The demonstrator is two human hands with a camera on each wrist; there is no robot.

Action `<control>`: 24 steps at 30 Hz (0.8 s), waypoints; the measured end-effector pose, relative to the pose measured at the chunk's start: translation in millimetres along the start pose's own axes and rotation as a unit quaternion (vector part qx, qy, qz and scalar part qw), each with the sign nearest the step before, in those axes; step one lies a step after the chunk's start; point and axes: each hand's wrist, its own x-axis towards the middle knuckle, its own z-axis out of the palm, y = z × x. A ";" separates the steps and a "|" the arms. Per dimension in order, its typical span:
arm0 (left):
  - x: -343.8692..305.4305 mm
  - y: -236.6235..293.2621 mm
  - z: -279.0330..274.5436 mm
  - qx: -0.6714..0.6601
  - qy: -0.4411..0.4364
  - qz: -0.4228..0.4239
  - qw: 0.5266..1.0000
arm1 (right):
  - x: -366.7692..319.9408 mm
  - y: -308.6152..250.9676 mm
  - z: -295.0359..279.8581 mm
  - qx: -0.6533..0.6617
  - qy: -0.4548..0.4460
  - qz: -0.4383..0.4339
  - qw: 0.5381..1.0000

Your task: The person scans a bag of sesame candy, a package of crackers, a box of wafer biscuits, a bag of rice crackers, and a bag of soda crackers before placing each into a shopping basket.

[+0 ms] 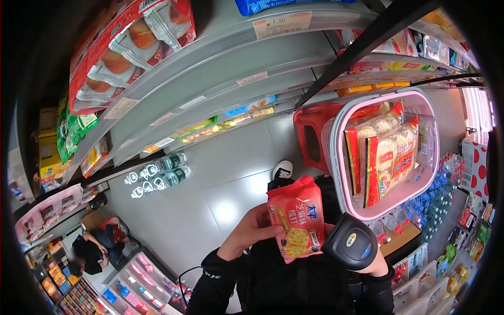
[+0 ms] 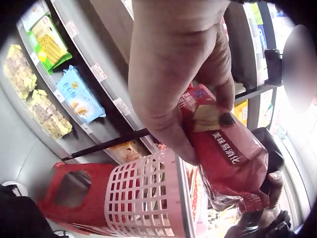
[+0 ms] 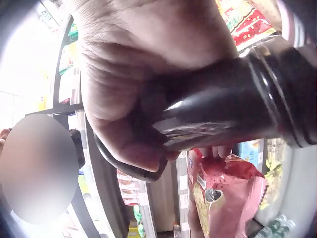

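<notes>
My left hand pinches a red packet of sesame crackers upright, with the thumb across its printed front. In the left wrist view the same packet sits between thumb and fingers. A black barcode scanner is in my right hand, its head close beside the packet's right edge. Seen from the right wrist, fingers of the right hand curl round the scanner's dark handle. The scanner's head covers most of the right hand in the head view.
A pink basket holding several bagged snacks stands on a red stool at the right. Store shelves run along the far side. Water bottles lie on the floor. Another person sits at the lower left.
</notes>
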 end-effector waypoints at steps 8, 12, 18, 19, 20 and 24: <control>2.9 5.6 -4.5 0.034 -0.025 -0.041 0.998 | -0.9 -11.2 14.2 0.001 0.022 -0.002 1.000; -0.5 12.3 -0.6 0.044 -0.035 -0.030 0.998 | -8.7 -2.9 17.0 -0.016 0.045 -0.028 0.998; -7.5 12.9 1.1 0.029 -0.060 0.025 0.997 | -27.7 -17.6 35.7 0.029 0.069 -0.032 0.997; -9.6 16.3 3.2 0.029 -0.082 0.038 0.996 | -31.3 -22.2 39.1 0.030 0.065 -0.035 0.997; -11.4 19.9 6.3 0.030 -0.104 0.051 0.993 | -35.4 -26.8 41.5 0.032 0.061 -0.068 0.995; -22.1 27.2 21.7 -0.037 -0.151 0.049 0.987 | -52.7 -35.4 49.3 0.001 0.072 -0.095 0.993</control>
